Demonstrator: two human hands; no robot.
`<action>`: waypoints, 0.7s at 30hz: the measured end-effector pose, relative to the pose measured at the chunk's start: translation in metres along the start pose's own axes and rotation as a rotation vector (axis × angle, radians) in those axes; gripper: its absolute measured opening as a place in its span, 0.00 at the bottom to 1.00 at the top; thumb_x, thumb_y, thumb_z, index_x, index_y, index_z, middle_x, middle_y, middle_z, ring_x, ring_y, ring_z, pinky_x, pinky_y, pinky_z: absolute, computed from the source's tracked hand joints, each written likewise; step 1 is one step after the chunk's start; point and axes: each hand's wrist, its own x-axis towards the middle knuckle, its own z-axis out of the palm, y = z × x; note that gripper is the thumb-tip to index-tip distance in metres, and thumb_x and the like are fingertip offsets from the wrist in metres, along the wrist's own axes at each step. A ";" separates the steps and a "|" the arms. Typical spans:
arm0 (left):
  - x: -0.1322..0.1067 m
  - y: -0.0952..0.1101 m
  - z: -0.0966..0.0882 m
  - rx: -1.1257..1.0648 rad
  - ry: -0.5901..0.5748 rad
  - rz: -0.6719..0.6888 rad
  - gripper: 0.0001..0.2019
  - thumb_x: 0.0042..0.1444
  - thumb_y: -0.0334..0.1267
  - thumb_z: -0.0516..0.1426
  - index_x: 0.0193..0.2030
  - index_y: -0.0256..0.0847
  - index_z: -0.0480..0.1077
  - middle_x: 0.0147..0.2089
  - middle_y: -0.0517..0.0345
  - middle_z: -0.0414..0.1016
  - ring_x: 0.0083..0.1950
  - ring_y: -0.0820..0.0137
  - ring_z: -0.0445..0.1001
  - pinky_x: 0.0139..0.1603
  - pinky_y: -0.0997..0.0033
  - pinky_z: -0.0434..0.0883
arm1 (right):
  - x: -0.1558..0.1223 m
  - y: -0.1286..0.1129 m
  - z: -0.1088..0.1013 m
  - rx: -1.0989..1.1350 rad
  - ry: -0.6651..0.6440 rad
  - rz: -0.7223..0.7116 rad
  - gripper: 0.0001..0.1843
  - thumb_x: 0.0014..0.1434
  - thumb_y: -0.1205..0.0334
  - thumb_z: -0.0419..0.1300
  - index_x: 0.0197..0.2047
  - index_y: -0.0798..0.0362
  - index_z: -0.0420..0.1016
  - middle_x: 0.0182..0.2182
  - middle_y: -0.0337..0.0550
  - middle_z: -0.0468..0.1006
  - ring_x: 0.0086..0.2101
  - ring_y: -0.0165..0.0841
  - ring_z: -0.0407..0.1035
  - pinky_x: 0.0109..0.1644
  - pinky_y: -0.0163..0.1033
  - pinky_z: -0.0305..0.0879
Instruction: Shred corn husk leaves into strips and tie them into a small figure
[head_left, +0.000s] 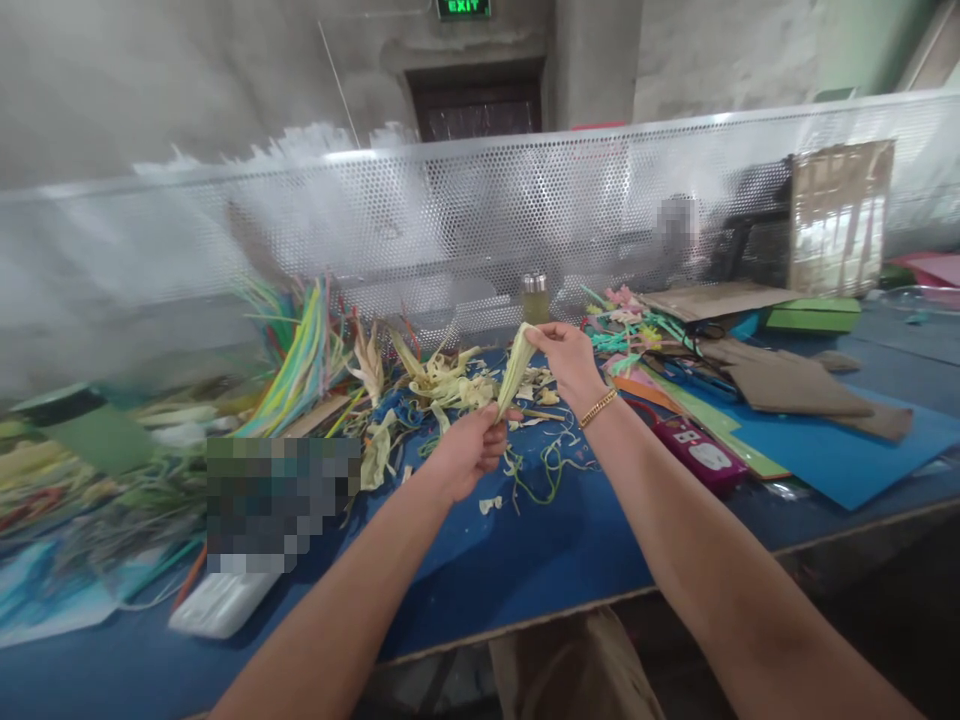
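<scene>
A pale yellow-green husk strip (515,368) is stretched between both hands above a blue table (525,570). My left hand (469,448) pinches its lower end. The upper end is gripped by my right hand (568,358), which wears a gold bracelet (598,408). Just behind the hands lies a heap of similar dried husk pieces (442,382), and small scraps and green cord bits (544,470) lie under them.
Coloured strips (300,360) fan out at the left. A perforated metal screen (480,220) runs along the back. At the right lie brown paper sheets (787,385), coloured card (832,450), a pink power strip (697,450) and a green box (814,315). A white case (221,605) sits near the front left edge.
</scene>
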 end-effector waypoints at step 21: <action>-0.007 0.018 -0.012 -0.031 0.042 0.192 0.11 0.54 0.39 0.60 0.41 0.36 0.71 0.32 0.52 0.76 0.34 0.67 0.75 0.41 0.65 0.73 | -0.047 -0.012 0.034 -0.058 -0.399 0.082 0.11 0.46 0.57 0.66 0.28 0.54 0.72 0.24 0.37 0.73 0.25 0.26 0.64 0.30 0.34 0.62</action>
